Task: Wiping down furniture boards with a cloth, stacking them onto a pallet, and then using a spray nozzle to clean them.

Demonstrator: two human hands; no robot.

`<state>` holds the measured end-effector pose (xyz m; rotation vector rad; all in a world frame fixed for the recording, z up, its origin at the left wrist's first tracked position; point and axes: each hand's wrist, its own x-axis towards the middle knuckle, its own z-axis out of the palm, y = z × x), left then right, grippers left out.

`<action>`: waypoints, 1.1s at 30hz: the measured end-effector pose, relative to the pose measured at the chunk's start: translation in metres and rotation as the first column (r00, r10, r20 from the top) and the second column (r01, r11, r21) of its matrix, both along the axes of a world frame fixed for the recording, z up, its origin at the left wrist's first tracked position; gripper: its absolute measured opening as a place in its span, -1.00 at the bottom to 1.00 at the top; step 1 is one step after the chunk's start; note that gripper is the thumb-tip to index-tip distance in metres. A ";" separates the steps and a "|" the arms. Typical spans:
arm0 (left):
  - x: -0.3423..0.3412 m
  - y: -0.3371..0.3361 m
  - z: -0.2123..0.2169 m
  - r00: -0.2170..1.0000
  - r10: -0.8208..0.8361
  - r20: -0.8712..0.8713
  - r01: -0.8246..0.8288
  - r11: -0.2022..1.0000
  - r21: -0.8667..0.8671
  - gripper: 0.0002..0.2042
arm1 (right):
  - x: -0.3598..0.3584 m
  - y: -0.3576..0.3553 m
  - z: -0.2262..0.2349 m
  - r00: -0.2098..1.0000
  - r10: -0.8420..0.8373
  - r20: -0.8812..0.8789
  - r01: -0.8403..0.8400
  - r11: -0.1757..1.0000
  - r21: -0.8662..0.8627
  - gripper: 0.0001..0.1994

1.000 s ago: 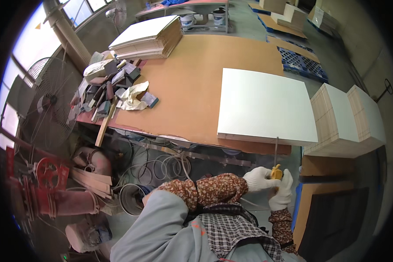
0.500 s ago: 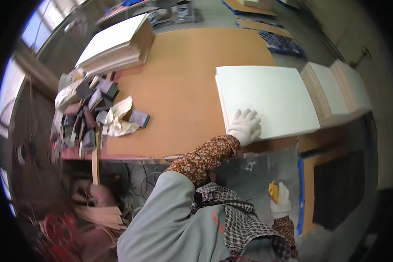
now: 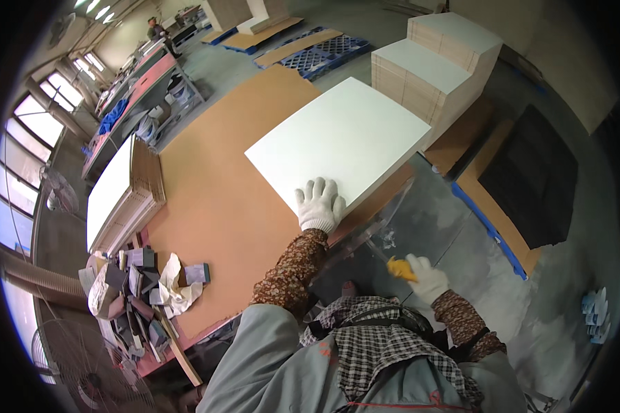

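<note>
Stacked white panels lie on the brown-topped table (image 3: 220, 158), and the top white panel (image 3: 348, 131) faces up. My left hand (image 3: 319, 205), in a white knit glove, rests flat on its near corner with fingers spread. Beyond the table's near edge, my gloved right hand (image 3: 430, 281) is closed around a yellow hand tool (image 3: 400, 269). A thin rod seems to reach from this tool toward the table edge; its exact kind is unclear. The right hand is held over the floor, apart from the panels.
Sanding blocks (image 3: 141, 257) and a crumpled pale sheet (image 3: 175, 288) crowd the table's left end, near another panel stack (image 3: 114, 196). Taller panel stacks (image 3: 420, 65) stand on the right. A dark sheet (image 3: 530, 179) lies on a low pallet. A fan (image 3: 93, 375) is at lower left.
The view has swung to the right, so the table now runs aslant. My right hand has come up and forward with the yellow tool. My left hand stays flat on the panel.
</note>
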<state>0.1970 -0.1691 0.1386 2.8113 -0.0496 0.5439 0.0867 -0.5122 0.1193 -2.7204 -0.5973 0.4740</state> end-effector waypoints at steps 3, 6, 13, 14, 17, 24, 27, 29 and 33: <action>-0.003 0.000 0.001 1.000 0.012 0.002 -0.012 1.000 0.025 -0.62 | 0.016 -0.048 -0.012 0.941 -0.333 0.067 0.337 0.940 -0.051 -0.47; -0.001 -0.001 -0.005 0.999 0.005 0.038 -0.006 1.000 0.028 -0.62 | 0.026 -0.081 -0.028 0.872 -0.480 0.094 0.488 0.868 -0.095 -0.48; -0.001 0.003 -0.009 0.995 0.014 0.094 -0.016 1.000 0.021 -0.64 | -0.018 0.006 -0.010 0.975 0.034 -0.218 -0.054 0.995 -0.088 -0.57; 0.000 0.001 -0.009 0.996 0.013 0.089 -0.015 1.000 0.020 -0.64 | -0.023 0.021 -0.007 0.950 0.109 -0.294 -0.147 0.983 -0.112 -0.55; 0.000 0.001 -0.010 0.993 0.004 0.120 -0.007 1.000 0.026 -0.64 | -0.022 0.033 -0.007 0.918 0.241 -0.314 -0.290 0.949 -0.120 -0.51; -0.004 0.002 -0.005 0.993 0.018 0.121 -0.019 1.000 0.012 -0.65 | 0.059 -0.041 0.030 0.943 -0.328 0.064 0.332 0.941 -0.066 -0.52; -0.002 -0.001 -0.003 0.997 0.015 0.079 -0.016 1.000 0.015 -0.64 | 0.080 -0.081 0.005 0.878 -0.463 0.127 0.474 0.877 -0.080 -0.54; -0.002 0.001 -0.006 0.996 0.013 0.090 -0.014 1.000 0.003 -0.64 | 0.076 -0.079 -0.002 0.889 -0.451 0.075 0.457 0.877 -0.150 -0.54; -0.002 0.004 -0.009 0.994 0.020 0.106 -0.021 1.000 0.011 -0.63 | 0.025 -0.001 0.018 0.981 0.000 -0.194 -0.031 0.988 -0.154 -0.55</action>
